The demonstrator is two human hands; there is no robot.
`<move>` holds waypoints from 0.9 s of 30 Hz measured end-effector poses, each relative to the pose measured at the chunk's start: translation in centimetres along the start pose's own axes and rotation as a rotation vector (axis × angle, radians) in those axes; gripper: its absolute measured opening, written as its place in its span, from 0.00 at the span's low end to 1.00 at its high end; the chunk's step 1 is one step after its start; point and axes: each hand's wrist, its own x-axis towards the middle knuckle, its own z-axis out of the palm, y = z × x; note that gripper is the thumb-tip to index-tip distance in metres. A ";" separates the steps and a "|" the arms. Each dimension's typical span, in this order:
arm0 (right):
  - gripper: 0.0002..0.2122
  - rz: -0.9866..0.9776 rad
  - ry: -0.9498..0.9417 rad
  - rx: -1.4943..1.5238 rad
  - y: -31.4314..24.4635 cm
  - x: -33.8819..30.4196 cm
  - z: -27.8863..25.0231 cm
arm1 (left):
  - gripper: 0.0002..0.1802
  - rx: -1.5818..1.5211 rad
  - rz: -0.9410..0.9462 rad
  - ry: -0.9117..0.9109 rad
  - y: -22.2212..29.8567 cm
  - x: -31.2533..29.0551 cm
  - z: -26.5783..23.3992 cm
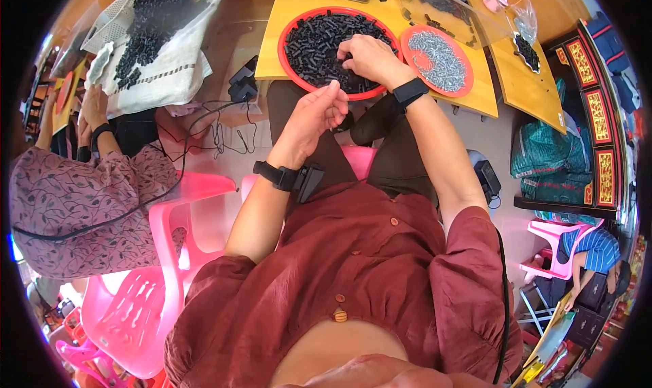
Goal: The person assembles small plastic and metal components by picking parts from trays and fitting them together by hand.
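A round red tray on the yellow table holds a heap of small black tube-like pieces. My right hand is over the right part of this heap, its fingers bent down and closed against the pieces. Whatever lies between those fingertips is hidden. Just in front of the tray's near rim, my left hand is raised with thumb and fingers pressed together; anything in the pinch is too small to name. To the right of my right hand sits a smaller red plate of small silvery metal pieces.
More black pieces lie loose on the yellow table and in clear bins behind. At left, a person sits by a white towel bearing a black heap. A pink chair stands left of me; cables hang there.
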 end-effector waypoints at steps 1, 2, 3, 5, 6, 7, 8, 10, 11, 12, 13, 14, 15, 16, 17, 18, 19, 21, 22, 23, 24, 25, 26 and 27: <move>0.07 0.000 -0.011 -0.004 0.0 0.0 -0.1 | 0.19 0.003 -0.004 -0.006 0.0 0.0 0.0; 0.07 0.000 -0.009 -0.005 0.0 0.0 -0.1 | 0.19 0.006 -0.008 -0.011 0.0 0.0 -0.1; 0.07 -0.004 -0.020 -0.001 0.1 0.1 -0.1 | 0.19 0.008 -0.008 -0.014 0.0 0.0 -0.1; 0.07 -0.006 -0.029 0.002 0.3 0.1 -0.1 | 0.19 0.006 -0.011 -0.008 0.1 0.0 -0.1; 0.07 -0.004 -0.036 0.004 0.1 0.0 -0.2 | 0.19 0.006 -0.011 -0.008 0.0 0.0 -0.1; 0.07 -0.002 -0.044 0.006 0.0 -0.1 -0.2 | 0.19 0.003 -0.004 -0.002 -0.1 0.1 -0.1; 0.07 -0.002 -0.043 0.006 -0.1 0.0 -0.2 | 0.18 0.000 0.004 0.005 -0.1 0.1 -0.1; 0.07 -0.008 -0.014 0.019 -0.1 0.0 0.0 | 0.18 0.000 0.003 0.006 -0.1 0.1 -0.1; 0.07 -0.008 -0.014 0.020 -0.1 0.0 0.1 | 0.18 -0.001 0.002 0.008 -0.1 0.1 0.0; 0.07 0.000 -0.017 0.019 -0.2 0.1 0.2 | 0.18 0.000 0.002 0.009 0.0 0.0 0.0; 0.08 0.007 -0.021 0.019 -0.3 0.2 0.2 | 0.18 -0.003 0.001 0.007 0.1 0.0 0.0; 0.08 0.006 -0.020 0.020 -0.3 0.2 0.1 | 0.18 -0.005 0.000 0.005 0.1 -0.1 0.0; 0.08 0.066 -0.005 0.039 -0.3 0.3 0.0 | 0.18 -0.005 0.002 0.007 0.1 -0.1 0.0; 0.08 0.127 0.011 0.058 -0.3 0.3 -0.2 | 0.17 -0.012 0.003 0.000 0.1 0.0 0.0; 0.09 0.155 0.129 0.057 0.2 0.1 0.0 | 0.17 -0.019 0.004 -0.007 0.1 0.0 0.1; 0.10 0.191 0.184 0.101 0.3 -0.1 -0.5 | 0.17 -0.019 0.006 -0.002 0.1 -0.1 0.0; 0.11 0.229 0.240 0.146 0.4 -0.4 -1.0 | 0.16 -0.024 0.036 0.009 0.1 -0.1 -0.1; 0.12 0.279 0.238 0.208 -0.1 -1.8 -1.9 | 0.15 -0.028 0.065 0.018 0.2 -0.1 0.0; 0.12 0.263 0.204 0.351 -0.6 -2.8 -2.1 | 0.15 -0.009 0.120 0.068 0.3 -0.2 0.2; 0.12 0.247 0.172 0.492 -1.0 -3.6 -2.2 | 0.15 0.011 0.175 0.117 0.3 -0.2 0.4; 0.13 0.204 0.148 0.584 -1.0 -4.3 -1.6 | 0.16 0.013 0.203 0.113 0.4 -0.2 0.5; 0.13 0.194 0.092 0.692 -1.5 -5.0 -1.3 | 0.16 0.017 0.198 0.102 0.4 -0.2 0.6; 0.13 0.184 0.038 0.799 -2.0 -5.6 -1.0 | 0.16 0.025 0.212 0.086 0.4 -0.2 0.6; 0.13 0.163 0.010 0.981 -2.6 -6.1 -0.7 | 0.17 0.034 0.224 0.066 0.4 -0.1 0.7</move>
